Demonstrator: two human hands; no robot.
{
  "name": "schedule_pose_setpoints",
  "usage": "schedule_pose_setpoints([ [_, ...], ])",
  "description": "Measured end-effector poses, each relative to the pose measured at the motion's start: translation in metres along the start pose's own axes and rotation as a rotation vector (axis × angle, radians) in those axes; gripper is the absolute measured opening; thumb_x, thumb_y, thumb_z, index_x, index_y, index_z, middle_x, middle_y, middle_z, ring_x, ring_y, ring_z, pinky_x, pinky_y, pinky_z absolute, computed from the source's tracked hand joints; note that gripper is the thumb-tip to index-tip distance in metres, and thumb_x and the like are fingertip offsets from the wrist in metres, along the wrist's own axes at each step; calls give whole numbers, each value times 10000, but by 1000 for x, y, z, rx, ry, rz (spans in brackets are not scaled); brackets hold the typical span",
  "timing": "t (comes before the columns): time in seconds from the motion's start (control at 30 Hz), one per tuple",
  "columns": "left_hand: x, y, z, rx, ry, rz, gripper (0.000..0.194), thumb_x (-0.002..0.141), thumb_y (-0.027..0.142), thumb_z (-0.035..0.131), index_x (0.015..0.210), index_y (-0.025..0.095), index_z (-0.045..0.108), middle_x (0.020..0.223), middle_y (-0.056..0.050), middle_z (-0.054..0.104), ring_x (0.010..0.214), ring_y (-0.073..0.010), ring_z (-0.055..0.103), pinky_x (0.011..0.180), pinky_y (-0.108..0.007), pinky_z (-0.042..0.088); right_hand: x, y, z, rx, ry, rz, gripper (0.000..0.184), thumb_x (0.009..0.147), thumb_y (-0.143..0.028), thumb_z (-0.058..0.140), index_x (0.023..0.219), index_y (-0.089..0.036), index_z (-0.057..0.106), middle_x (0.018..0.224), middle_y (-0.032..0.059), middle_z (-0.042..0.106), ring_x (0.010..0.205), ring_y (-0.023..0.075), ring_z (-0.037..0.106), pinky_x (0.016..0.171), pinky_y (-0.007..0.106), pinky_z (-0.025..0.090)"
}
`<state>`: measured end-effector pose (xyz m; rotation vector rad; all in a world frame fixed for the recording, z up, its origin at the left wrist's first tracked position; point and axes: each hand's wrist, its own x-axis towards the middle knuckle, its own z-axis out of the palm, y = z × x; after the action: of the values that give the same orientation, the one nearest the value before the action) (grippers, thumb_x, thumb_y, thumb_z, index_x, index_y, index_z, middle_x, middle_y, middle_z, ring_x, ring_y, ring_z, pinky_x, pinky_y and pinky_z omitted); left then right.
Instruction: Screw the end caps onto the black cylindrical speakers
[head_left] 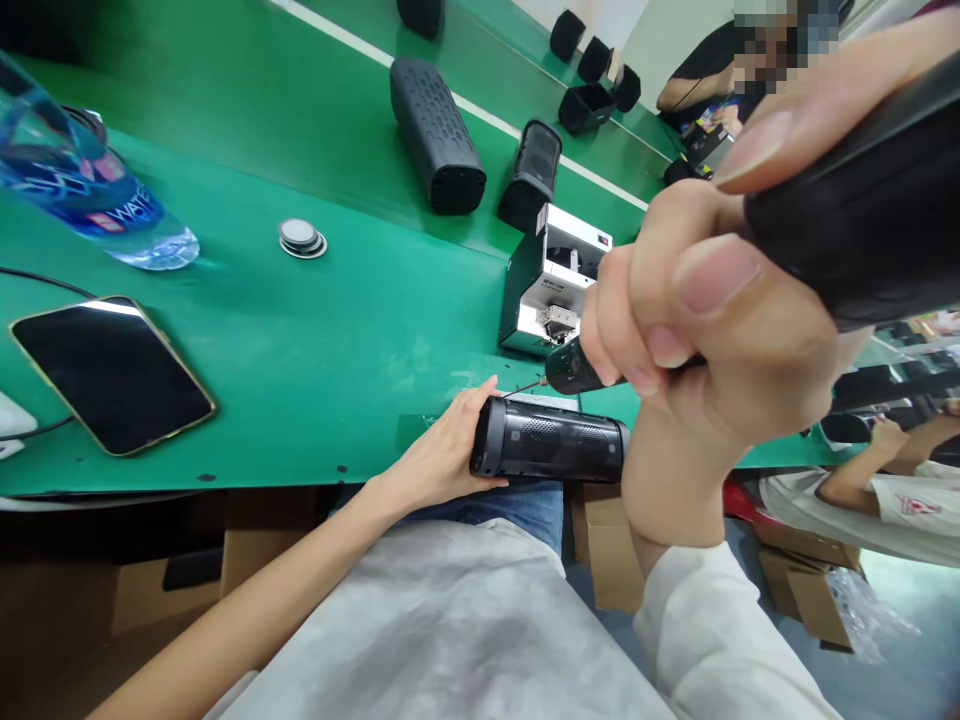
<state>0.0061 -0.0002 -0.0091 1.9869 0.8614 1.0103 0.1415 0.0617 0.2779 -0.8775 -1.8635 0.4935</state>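
A black speaker housing [559,442] lies on its side at the front edge of the green bench. My left hand [454,440] is wrapped around its left end, thumb on top. Large in the foreground, my right hand [720,290] grips a black electric screwdriver [574,368], its body running up to the right. The driver's thin metal bit points left and down at the housing's upper left end; whether it touches a screw I cannot tell. Just behind the bit stands a silver and black screw feeder [551,285], partly covered by my right hand.
Two dark speaker parts [439,135] [531,170] stand behind the feeder. A phone [116,375], a water bottle [97,180] and round discs [301,238] lie to the left. Other people sit at the right, one in a white sleeve [900,505]. Cardboard boxes [611,545] stand below.
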Motion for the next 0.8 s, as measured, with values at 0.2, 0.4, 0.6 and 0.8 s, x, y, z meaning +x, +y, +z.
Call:
schedule_pose_setpoints([
  [0.2, 2, 3, -4, -18, -18, -5, 1436, 805, 344, 1015, 1804, 288, -15, 1730, -295, 395, 1638, -511, 427, 1298, -751, 443, 2, 5, 9, 389, -70, 180, 466, 834, -551, 997, 902, -313, 602, 584, -108, 505, 407, 131, 432, 418, 329, 439],
  [0.4, 3, 8, -6, -27, -21, -20, 1377, 808, 323, 1014, 1791, 321, 51, 1720, -264, 410, 1620, -478, 462, 1292, -721, 466, -7, 24, 13, 527, -57, 96, 329, 912, -515, 936, 937, -327, 667, 584, -105, 520, 386, 143, 417, 376, 350, 347],
  [0.6, 1, 5, -3, 22, -22, -39, 1452, 766, 323, 1042, 1798, 305, 19, 1734, -281, 397, 1633, -511, 439, 1289, -742, 460, -14, 23, 9, 615, 5, 59, 318, 831, -205, 947, 916, -318, 662, 559, -135, 552, 321, 119, 365, 308, 312, 328],
  [0.8, 2, 6, -4, 7, -19, -37, 1408, 763, 312, 1043, 1788, 297, 78, 1715, -267, 423, 1623, -497, 456, 1295, -728, 461, -27, 40, 14, 555, 15, 82, 282, 909, -269, 907, 1023, -367, 668, 604, -125, 573, 356, 130, 439, 350, 303, 419],
])
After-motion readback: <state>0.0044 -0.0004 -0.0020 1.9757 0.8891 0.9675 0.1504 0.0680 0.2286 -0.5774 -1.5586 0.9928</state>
